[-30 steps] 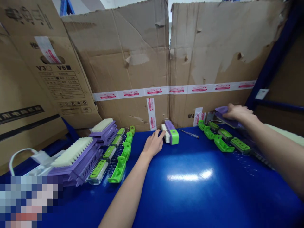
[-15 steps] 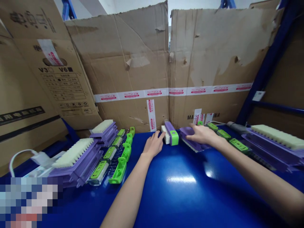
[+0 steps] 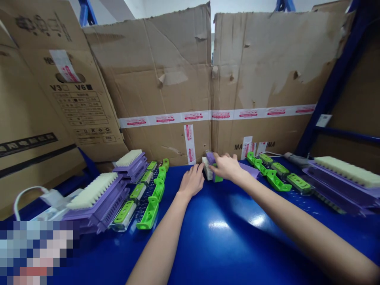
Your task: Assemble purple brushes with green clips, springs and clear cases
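A purple filter (image 3: 210, 157) with a white pleated side and a green end piece (image 3: 219, 179) stands on edge near the cardboard. My right hand (image 3: 227, 167) is wrapped over its right side, thumb in front, and hides much of it. Just left of the white pleats, my left hand (image 3: 192, 182) rests on the blue surface, fingers stretched out and holding nothing. Its fingertips are close to the pleats; whether they touch I cannot tell. Behind the right hand a purple frame (image 3: 251, 169) shows in part.
Purple filters with pale pleats lie stacked at left (image 3: 95, 194) and right (image 3: 350, 174). Green brackets (image 3: 148, 213) and clear-and-green blocks (image 3: 124, 213) form rows at left; more green brackets (image 3: 277, 181) are at right. Cardboard panels (image 3: 166, 91) close off the back. A white plug (image 3: 55, 198) with cable sits far left.
My right hand has moved left from the purple frame to the standing filter. The frame lies right of it, and the green brackets at right are uncovered. My left hand has barely moved.
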